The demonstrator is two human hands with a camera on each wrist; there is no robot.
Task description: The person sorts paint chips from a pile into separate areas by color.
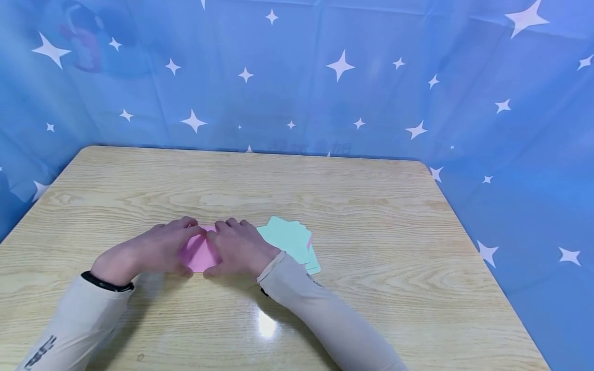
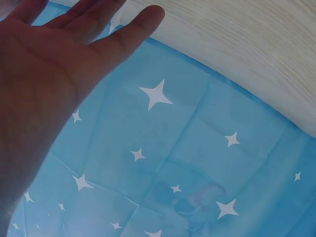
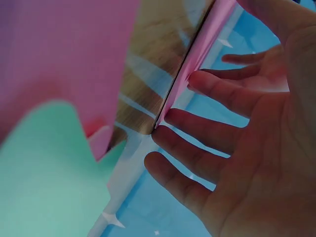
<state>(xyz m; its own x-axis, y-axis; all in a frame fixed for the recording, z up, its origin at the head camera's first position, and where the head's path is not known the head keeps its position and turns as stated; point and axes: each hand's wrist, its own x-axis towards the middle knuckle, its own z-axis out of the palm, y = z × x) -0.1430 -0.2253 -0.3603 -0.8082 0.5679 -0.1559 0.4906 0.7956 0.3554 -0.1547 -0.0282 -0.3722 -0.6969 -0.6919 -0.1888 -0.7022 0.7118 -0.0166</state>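
Your left hand (image 1: pixel 155 250) lies flat on the pink paper (image 1: pixel 199 255), fingers stretched out and pressing its left part down; in the left wrist view the same hand (image 2: pixel 47 79) shows its fingers straight and relaxed. Your right hand (image 1: pixel 238 247) rests on the paper's right part, its fingers (image 3: pixel 207 131) likewise straight and spread, their tips touching a raised pink edge (image 3: pixel 197 54) in the right wrist view. So neither hand clenches: both press with open fingers. The pink paper sits on the wooden table (image 1: pixel 371 216), near its front middle, between your two hands. Just to the right of your right hand lies a stack of mint-green sheets (image 1: pixel 290 239), a pink edge peeking out among them. Blue star-printed cloth (image 1: pixel 325 77) rises behind and beside the table.
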